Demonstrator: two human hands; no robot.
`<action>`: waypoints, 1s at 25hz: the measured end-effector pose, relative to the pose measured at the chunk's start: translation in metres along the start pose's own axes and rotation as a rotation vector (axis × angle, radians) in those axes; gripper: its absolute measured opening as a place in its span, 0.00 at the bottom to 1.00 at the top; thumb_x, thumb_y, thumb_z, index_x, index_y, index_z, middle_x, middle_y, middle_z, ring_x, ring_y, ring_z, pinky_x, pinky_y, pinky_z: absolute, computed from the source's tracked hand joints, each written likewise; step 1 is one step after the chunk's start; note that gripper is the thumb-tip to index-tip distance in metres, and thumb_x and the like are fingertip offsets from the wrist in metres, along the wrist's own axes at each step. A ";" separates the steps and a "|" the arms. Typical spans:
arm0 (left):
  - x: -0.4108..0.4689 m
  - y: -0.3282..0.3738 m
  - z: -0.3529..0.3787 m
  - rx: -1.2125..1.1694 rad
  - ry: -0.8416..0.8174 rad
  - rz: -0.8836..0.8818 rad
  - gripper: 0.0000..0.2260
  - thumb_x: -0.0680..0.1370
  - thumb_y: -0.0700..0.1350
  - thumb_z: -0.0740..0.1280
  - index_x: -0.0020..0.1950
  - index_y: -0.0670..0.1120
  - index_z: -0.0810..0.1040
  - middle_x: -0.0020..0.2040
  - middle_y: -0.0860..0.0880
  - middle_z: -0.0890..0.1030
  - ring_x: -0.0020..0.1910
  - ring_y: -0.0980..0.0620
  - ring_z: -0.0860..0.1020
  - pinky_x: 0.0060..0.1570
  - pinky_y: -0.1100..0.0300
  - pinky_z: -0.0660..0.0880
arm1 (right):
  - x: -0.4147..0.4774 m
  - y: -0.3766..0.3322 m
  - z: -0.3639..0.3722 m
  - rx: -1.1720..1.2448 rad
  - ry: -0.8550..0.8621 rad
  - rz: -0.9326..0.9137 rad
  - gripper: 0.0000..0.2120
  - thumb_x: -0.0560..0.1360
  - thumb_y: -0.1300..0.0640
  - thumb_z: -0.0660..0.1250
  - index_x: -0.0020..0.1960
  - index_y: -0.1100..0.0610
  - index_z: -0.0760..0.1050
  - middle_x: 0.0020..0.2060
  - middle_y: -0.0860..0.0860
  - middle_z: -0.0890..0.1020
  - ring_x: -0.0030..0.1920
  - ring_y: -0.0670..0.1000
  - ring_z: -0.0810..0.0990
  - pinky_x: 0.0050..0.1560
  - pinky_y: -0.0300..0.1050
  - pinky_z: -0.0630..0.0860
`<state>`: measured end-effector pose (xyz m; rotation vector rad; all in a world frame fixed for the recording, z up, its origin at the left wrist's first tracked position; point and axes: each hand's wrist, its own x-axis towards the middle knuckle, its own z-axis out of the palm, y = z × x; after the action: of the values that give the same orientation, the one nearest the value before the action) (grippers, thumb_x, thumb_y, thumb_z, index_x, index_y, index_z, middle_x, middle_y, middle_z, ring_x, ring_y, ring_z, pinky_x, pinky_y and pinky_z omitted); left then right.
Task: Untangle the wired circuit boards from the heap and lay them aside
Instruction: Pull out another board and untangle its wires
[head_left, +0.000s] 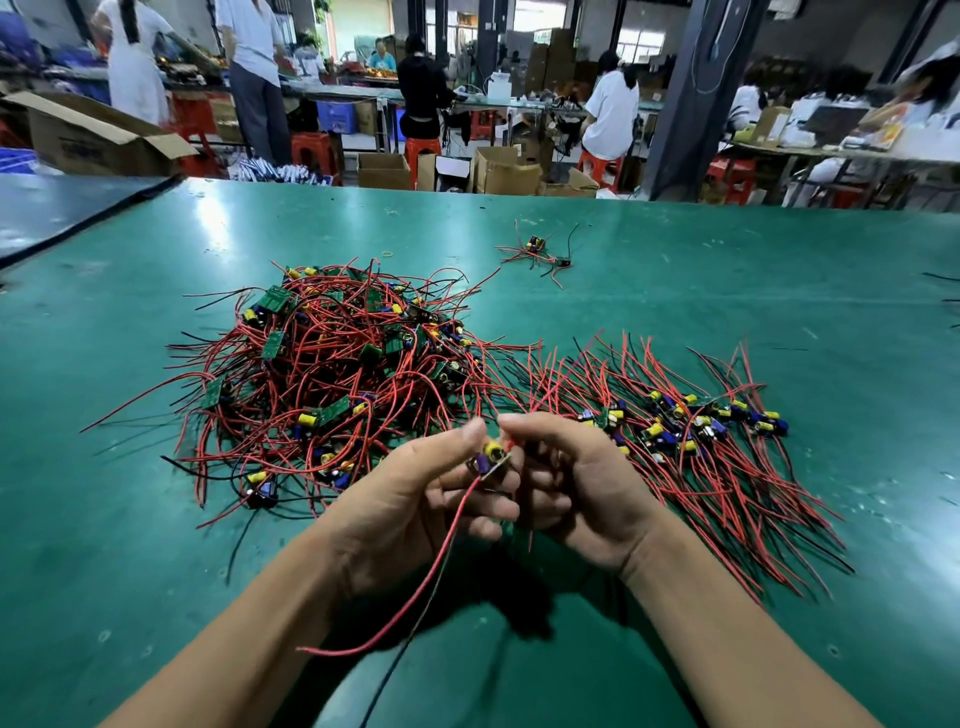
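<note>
I'm pinching one circuit board (489, 458) between left grip (415, 501) and right grip (574, 491) above open near surface (156, 545), heap (337, 374) lying far-left; its red lead (432, 570) is trailing down toward me.

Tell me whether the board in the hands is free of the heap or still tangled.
Free: left hand and right hand hold the board apart from the heap, its red wire dangling loose.
</note>
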<state>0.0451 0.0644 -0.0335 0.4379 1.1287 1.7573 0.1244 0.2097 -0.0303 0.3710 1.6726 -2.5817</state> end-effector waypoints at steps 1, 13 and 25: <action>0.000 -0.002 0.000 0.008 0.002 0.031 0.11 0.66 0.52 0.78 0.39 0.46 0.85 0.37 0.44 0.83 0.31 0.51 0.82 0.29 0.61 0.78 | 0.002 0.002 0.000 -0.064 -0.003 0.005 0.15 0.70 0.46 0.73 0.32 0.54 0.75 0.24 0.48 0.70 0.18 0.42 0.62 0.22 0.33 0.55; 0.007 -0.009 -0.005 0.101 0.247 0.098 0.14 0.65 0.38 0.75 0.46 0.41 0.75 0.41 0.38 0.83 0.36 0.41 0.84 0.38 0.57 0.82 | 0.013 0.008 -0.012 -0.359 0.227 -0.221 0.11 0.75 0.52 0.74 0.35 0.53 0.81 0.29 0.50 0.73 0.26 0.47 0.65 0.33 0.45 0.61; 0.007 -0.014 -0.006 0.249 0.214 0.055 0.07 0.77 0.38 0.67 0.46 0.38 0.84 0.40 0.37 0.84 0.32 0.45 0.82 0.32 0.58 0.81 | 0.009 0.012 -0.005 -0.276 0.084 -0.074 0.14 0.75 0.49 0.72 0.53 0.59 0.84 0.36 0.52 0.82 0.30 0.47 0.77 0.30 0.38 0.77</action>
<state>0.0451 0.0693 -0.0494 0.4405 1.5100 1.7484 0.1191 0.2102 -0.0451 0.4135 2.0737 -2.3656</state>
